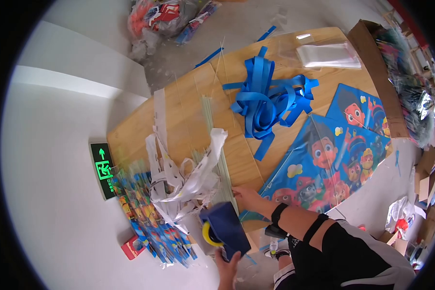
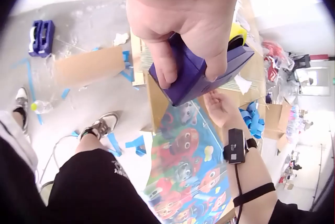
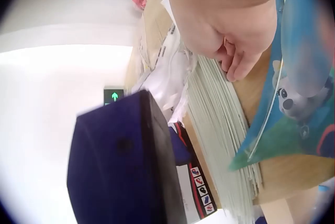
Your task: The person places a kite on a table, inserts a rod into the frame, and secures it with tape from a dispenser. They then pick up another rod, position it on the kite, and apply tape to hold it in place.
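Note:
My left hand (image 1: 226, 266) grips a dark blue tape dispenser (image 2: 186, 80) with a yellow tape roll (image 1: 209, 234) in it, held just off the table's near edge. Thumb and fingers straddle the dispenser's body in the left wrist view. A bundle of thin pale sticks (image 3: 212, 111) lies along the tabletop. My right hand (image 3: 230, 33) is at its edge, fingers curled with the tips right against the sticks; I cannot tell whether one is pinched. Beside that hand lies a blue cartoon-printed kite (image 1: 324, 159), with another (image 1: 355, 108) partly under it.
Blue ribbon (image 1: 263, 96) is heaped mid-table, and clear plastic sleeves (image 1: 328, 55) lie beyond. White plastic bags (image 1: 188, 176) and packed colourful items (image 1: 147, 212) crowd the wall side. A cardboard box (image 1: 377, 77) stands at the far right. Another tape dispenser (image 2: 42, 38) is on the floor.

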`<state>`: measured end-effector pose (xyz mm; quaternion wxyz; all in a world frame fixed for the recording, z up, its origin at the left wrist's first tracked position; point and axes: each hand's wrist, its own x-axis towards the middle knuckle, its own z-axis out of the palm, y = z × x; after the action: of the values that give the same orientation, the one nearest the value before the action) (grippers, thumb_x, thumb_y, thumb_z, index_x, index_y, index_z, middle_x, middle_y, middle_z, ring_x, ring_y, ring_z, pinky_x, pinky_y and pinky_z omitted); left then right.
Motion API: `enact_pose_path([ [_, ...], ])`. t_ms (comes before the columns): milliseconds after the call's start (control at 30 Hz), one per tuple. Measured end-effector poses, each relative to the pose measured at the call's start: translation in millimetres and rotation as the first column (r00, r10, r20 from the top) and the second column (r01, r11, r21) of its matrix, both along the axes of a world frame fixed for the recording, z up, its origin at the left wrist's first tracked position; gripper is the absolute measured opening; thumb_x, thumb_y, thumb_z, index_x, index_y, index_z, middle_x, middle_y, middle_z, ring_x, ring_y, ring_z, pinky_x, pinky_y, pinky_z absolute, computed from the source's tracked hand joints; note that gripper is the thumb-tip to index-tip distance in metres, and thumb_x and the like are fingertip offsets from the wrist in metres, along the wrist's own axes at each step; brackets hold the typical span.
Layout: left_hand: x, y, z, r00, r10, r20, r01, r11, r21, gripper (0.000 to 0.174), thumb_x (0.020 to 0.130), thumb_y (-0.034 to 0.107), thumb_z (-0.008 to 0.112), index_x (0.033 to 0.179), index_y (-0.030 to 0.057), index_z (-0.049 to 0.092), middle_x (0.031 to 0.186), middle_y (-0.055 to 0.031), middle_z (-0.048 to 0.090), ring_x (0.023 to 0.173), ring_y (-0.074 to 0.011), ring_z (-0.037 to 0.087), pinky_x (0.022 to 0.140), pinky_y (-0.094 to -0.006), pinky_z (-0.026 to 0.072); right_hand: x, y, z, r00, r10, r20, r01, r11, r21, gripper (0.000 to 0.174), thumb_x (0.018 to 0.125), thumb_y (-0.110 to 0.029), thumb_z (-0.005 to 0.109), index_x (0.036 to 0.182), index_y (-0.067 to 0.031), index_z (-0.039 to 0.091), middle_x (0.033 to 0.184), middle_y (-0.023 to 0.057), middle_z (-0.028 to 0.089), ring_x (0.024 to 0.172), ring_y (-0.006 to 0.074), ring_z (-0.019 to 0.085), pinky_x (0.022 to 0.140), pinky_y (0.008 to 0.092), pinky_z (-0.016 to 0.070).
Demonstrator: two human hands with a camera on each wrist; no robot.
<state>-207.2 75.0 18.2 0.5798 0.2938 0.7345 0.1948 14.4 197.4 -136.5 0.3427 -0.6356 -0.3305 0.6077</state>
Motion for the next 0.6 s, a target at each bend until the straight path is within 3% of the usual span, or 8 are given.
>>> enact_pose_path([
  [133, 32, 83, -3, 0.999, -0.023, 0.028, 0.023, 1.0, 0.003, 0.077, 0.078, 0.012, 0.085, 0.137, -0.007, 0.04, 0.124, -0.0194, 0.055, 0.109, -0.0245, 0.06, 0.087, -0.0342, 0.0553, -27, -3, -47, 0.995, 0.098, -0.001, -0.094, 0.957, 0.273, 0.035, 0.092, -0.003, 0.055, 0.127, -0.0031, 0.059, 0.113, 0.0211, 0.067, 0.105, 0.0372, 0.065, 0.087, 0.0409, 0.0525],
  [200, 36, 117, -24, 0.948, -0.286, -0.141, 0.313, 0.918, 0.243, 0.067, 0.078, 0.016, 0.085, 0.13, -0.0059, 0.047, 0.115, -0.0169, 0.059, 0.101, -0.021, 0.062, 0.082, -0.0321, 0.054, -34, -5, -47, 0.991, 0.119, 0.058, -0.13, 0.946, 0.297, 0.036, 0.092, -0.006, 0.052, 0.128, -0.0034, 0.058, 0.118, 0.0231, 0.065, 0.105, 0.04, 0.064, 0.085, 0.0437, 0.0523],
  [267, 69, 147, -22, 0.946, -0.294, -0.136, 0.319, 0.916, 0.242, 0.062, 0.078, 0.018, 0.085, 0.125, -0.0056, 0.051, 0.111, -0.016, 0.061, 0.098, -0.0203, 0.062, 0.081, -0.0326, 0.0531, -34, -10, -22, 0.978, 0.088, 0.187, -0.155, 0.909, 0.387, 0.042, 0.094, -0.013, 0.055, 0.135, -0.0061, 0.054, 0.133, 0.0241, 0.057, 0.118, 0.0417, 0.057, 0.093, 0.0436, 0.0495],
  [300, 85, 159, -20, 0.948, -0.29, -0.129, 0.314, 0.917, 0.245, 0.058, 0.078, 0.021, 0.085, 0.12, -0.0052, 0.054, 0.107, -0.0152, 0.062, 0.096, -0.0196, 0.063, 0.08, -0.0331, 0.0522, -35, -12, -12, 0.98, 0.077, 0.184, -0.144, 0.911, 0.387, 0.042, 0.094, -0.013, 0.055, 0.135, -0.0061, 0.054, 0.133, 0.0241, 0.057, 0.118, 0.0417, 0.057, 0.093, 0.0436, 0.0495],
  [367, 101, 167, -49, 0.924, -0.309, -0.227, 0.364, 0.893, 0.264, 0.058, 0.077, 0.023, 0.086, 0.116, -0.0062, 0.055, 0.105, -0.0158, 0.063, 0.095, -0.0216, 0.063, 0.081, -0.0342, 0.0521, -38, -14, 5, 0.98, -0.131, -0.148, 0.131, 0.991, -0.008, 0.056, 0.091, -0.026, 0.063, 0.142, -0.0086, 0.048, 0.141, 0.0239, 0.051, 0.13, 0.0428, 0.048, 0.102, 0.045, 0.0443],
  [467, 145, 166, -62, 0.953, -0.241, -0.183, 0.283, 0.923, 0.26, 0.061, 0.076, 0.029, 0.087, 0.111, -0.009, 0.055, 0.104, -0.0195, 0.063, 0.096, -0.0291, 0.063, 0.085, -0.0386, 0.0515, -35, -17, 6, 0.988, -0.106, -0.114, 0.11, 0.993, 0.03, 0.058, 0.091, -0.028, 0.063, 0.143, -0.009, 0.047, 0.141, 0.0236, 0.051, 0.13, 0.043, 0.048, 0.102, 0.0454, 0.0438],
  [533, 149, 161, -96, 0.839, -0.305, -0.451, 0.477, 0.812, 0.336, 0.05, 0.081, 0.01, 0.083, 0.108, -0.0101, 0.047, 0.098, -0.0178, 0.063, 0.075, -0.0205, 0.068, 0.062, -0.0303, 0.0616, -33, -18, 7, 0.995, -0.069, -0.07, 0.074, 0.995, 0.065, 0.059, 0.09, -0.029, 0.064, 0.144, -0.0094, 0.047, 0.141, 0.0233, 0.051, 0.131, 0.0432, 0.047, 0.103, 0.0458, 0.0433],
  [600, 157, 162, -103, 0.786, -0.302, -0.539, 0.546, 0.749, 0.376, 0.046, 0.082, 0.011, 0.083, 0.106, -0.0087, 0.049, 0.098, -0.0186, 0.063, 0.073, -0.0188, 0.067, 0.057, -0.0277, 0.0592, -30, -20, 7, 0.999, -0.037, -0.022, 0.039, 0.995, 0.095, 0.061, 0.09, -0.03, 0.064, 0.144, -0.0098, 0.046, 0.141, 0.0231, 0.05, 0.132, 0.0434, 0.046, 0.104, 0.0461, 0.0428],
])
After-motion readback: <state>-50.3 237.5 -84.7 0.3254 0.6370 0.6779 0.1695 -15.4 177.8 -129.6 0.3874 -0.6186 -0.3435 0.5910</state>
